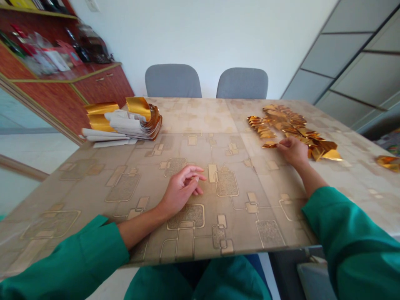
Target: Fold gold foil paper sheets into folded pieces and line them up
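Observation:
My right hand [293,151] reaches to the right side of the table and pinches the end of a small folded gold foil paper piece [269,146]. That piece lies at the near end of a row of similar folded gold pieces [261,126]. Just beyond and beside the hand spreads a loose heap of folded gold foil papers [317,143]. My left hand [184,185] rests over the middle of the table, its fingers loosely bent and apart, with nothing seen in it. A thick stack of gold and white paper sheets [134,123] sits at the far left, its sheets curling up.
The table [212,225] wears a patterned brown cover. One gold piece [388,162] lies at the right edge. Two grey chairs [173,81] stand behind the table. A red-brown cabinet [103,85] with bottles and bags is at the left.

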Tool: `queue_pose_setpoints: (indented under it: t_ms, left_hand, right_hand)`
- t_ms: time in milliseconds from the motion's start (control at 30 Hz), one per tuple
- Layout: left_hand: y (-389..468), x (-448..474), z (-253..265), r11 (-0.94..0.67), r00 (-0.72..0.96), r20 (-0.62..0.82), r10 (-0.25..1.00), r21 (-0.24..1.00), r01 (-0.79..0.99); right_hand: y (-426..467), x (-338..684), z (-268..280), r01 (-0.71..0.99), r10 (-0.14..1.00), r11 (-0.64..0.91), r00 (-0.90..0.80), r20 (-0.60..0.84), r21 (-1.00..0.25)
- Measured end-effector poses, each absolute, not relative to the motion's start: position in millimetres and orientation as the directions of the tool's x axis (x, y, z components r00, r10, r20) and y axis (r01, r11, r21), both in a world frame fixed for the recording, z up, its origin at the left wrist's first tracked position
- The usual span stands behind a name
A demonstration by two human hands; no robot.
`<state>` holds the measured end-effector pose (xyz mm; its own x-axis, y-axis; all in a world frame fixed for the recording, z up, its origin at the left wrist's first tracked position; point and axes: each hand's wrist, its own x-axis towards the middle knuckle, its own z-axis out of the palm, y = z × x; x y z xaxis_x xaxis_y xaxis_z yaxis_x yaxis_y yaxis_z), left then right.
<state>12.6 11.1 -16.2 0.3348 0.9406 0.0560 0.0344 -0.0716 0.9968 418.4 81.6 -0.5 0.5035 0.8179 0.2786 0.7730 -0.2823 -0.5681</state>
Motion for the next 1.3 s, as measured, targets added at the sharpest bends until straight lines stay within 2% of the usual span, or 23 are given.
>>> queue_pose_setpoints:
  t_ms: [100, 300, 467, 900, 1300]
  left_hand:
    - [11.3, 12.5, -14.5, -0.055, 0.333, 0.038, 0.942, 0.998, 0.043]
    - [11.3, 11.5, -13.3, -0.035, 0.337, 0.014, 0.941, 0.998, 0.058]
    - [11.4, 10.4, -15.2, -0.037, 0.344, 0.009, 0.939, 0.996, 0.076]
    - [10.9, 10.7, -13.2, -0.046, 0.343, 0.016, 0.939, 0.996, 0.082]
    - [10.9, 10.0, -14.9, -0.070, 0.349, 0.033, 0.936, 0.993, 0.094]
  right_hand:
    - [89.4, 425.4, -4.1, 0.812, 0.839, -0.278, 0.466, 0.281, -0.513]
    - [105.1, 431.0, -12.7, 0.884, 0.820, -0.354, 0.451, 0.353, -0.306]
    - [113.2, 434.8, -13.1, 0.899, 0.839, -0.358, 0.429, 0.334, -0.253]
    - [116.0, 421.8, -8.0, 0.849, 0.800, -0.497, 0.529, 0.282, -0.181]
    - [116.8, 414.8, -7.6, 0.882, 0.840, -0.469, 0.463, 0.284, -0.051]
